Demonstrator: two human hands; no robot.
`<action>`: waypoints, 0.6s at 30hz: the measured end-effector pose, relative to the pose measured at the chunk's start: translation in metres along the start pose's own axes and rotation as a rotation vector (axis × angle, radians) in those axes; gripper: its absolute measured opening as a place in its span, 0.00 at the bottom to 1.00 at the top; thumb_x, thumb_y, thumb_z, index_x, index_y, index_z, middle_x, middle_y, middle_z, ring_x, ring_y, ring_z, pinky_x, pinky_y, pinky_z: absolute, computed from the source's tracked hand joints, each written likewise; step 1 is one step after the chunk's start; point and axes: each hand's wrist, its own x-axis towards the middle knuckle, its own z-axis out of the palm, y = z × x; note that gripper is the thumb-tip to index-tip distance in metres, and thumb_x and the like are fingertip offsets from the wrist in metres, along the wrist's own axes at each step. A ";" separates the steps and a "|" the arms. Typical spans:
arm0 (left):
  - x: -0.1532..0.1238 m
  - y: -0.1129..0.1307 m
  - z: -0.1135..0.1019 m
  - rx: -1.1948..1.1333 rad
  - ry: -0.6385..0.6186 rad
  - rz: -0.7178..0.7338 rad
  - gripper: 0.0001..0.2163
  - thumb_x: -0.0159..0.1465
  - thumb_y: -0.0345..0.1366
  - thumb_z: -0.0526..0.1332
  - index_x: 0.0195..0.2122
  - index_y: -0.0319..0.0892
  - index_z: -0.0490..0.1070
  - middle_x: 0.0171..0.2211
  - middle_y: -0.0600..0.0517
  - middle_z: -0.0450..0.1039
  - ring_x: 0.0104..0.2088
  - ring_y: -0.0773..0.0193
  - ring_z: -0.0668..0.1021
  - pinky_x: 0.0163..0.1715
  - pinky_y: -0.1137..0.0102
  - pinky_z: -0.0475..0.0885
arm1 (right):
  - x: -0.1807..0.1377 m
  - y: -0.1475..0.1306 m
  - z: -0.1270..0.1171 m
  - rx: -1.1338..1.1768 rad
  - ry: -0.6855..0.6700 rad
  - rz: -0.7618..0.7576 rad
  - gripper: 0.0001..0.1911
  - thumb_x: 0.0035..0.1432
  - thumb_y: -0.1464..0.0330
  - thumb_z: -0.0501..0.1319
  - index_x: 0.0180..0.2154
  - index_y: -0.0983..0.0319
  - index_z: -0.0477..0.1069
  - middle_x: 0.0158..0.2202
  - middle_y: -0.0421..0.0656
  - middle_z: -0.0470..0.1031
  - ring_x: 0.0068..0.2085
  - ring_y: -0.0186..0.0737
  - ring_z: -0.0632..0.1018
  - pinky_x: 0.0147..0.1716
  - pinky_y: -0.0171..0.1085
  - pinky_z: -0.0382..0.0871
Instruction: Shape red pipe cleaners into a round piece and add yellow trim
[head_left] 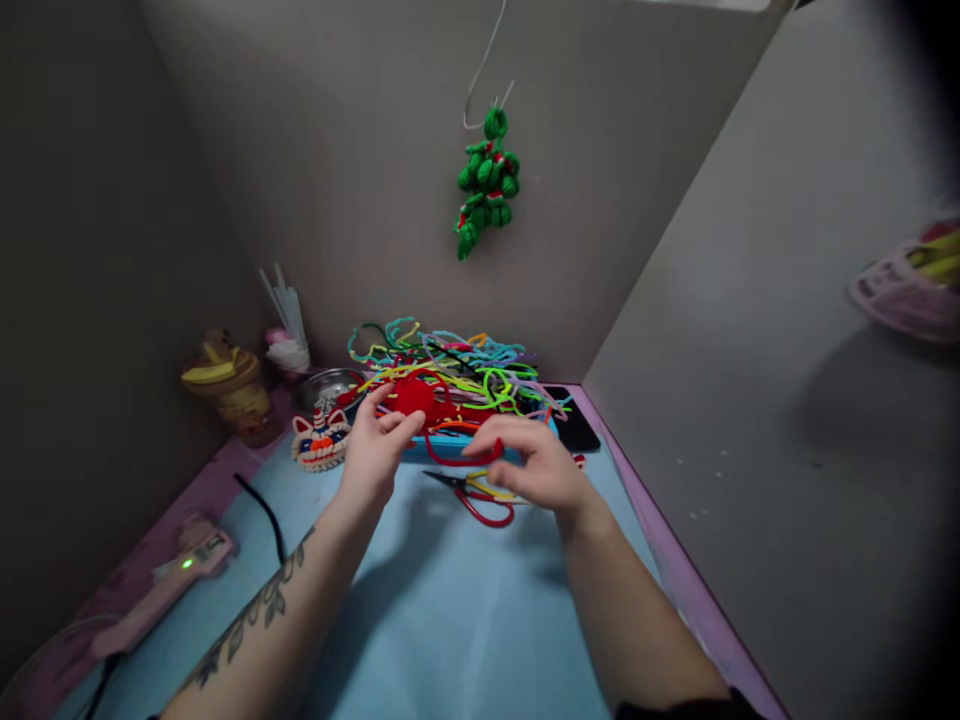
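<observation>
The bench (465,610) wears a pale blue cover with a pinkish-purple border, and it sits in a corner of dull grey walls (337,180), the lighter one filling the right of the frame. At the centre, the left hand (379,440) has its thumb and fingers closed on a red bundle (412,397) — a loose cord trails from it toward the right hand (532,462). That hand is half open, fingers curved and thumb apart; whether it touches the cord, I cannot tell. Below the cord lie scissors (484,505) with red and yellow handles.

Behind the hands, a blue tray (431,452) sits under a tangle of bright cords (480,350), with a black phone (576,428) just right of it. To the left are a metal bowl (330,390), a cat-eared ornament (321,442) and a brown-and-yellow pot (236,395) — white sticks (285,305) stand near it. A pink glue gun (169,590) with a green light lies at lower left. A green ornament (489,180) hangs from a wire at upper centre, and a blurred pink holder (909,292) is at the right edge.
</observation>
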 end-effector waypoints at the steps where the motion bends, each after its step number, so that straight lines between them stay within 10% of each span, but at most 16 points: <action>1: -0.001 0.000 0.001 0.006 -0.002 -0.006 0.39 0.45 0.38 0.72 0.57 0.38 0.58 0.20 0.60 0.68 0.21 0.71 0.71 0.24 0.77 0.63 | 0.000 0.002 0.002 -0.060 0.184 0.057 0.16 0.57 0.54 0.61 0.35 0.59 0.76 0.32 0.43 0.77 0.35 0.38 0.76 0.38 0.39 0.70; 9: -0.005 -0.001 0.005 0.019 -0.005 -0.037 0.39 0.43 0.41 0.73 0.55 0.40 0.59 0.23 0.58 0.71 0.24 0.69 0.74 0.24 0.76 0.65 | 0.002 0.024 0.013 0.517 0.388 0.284 0.41 0.51 0.35 0.44 0.38 0.62 0.76 0.23 0.43 0.76 0.20 0.33 0.73 0.19 0.33 0.63; 14: -0.004 0.000 0.005 0.037 -0.005 -0.024 0.38 0.43 0.41 0.73 0.54 0.39 0.61 0.21 0.59 0.70 0.23 0.69 0.73 0.23 0.78 0.63 | 0.009 0.031 0.009 0.431 0.723 0.361 0.20 0.54 0.51 0.59 0.29 0.61 0.73 0.20 0.38 0.72 0.19 0.31 0.69 0.19 0.31 0.62; 18: -0.005 -0.003 0.005 0.003 -0.031 -0.047 0.36 0.45 0.40 0.72 0.54 0.40 0.60 0.24 0.55 0.73 0.23 0.69 0.74 0.23 0.77 0.63 | 0.009 0.027 0.022 0.058 0.575 0.247 0.07 0.49 0.65 0.66 0.32 0.60 0.74 0.31 0.41 0.75 0.32 0.36 0.75 0.31 0.34 0.70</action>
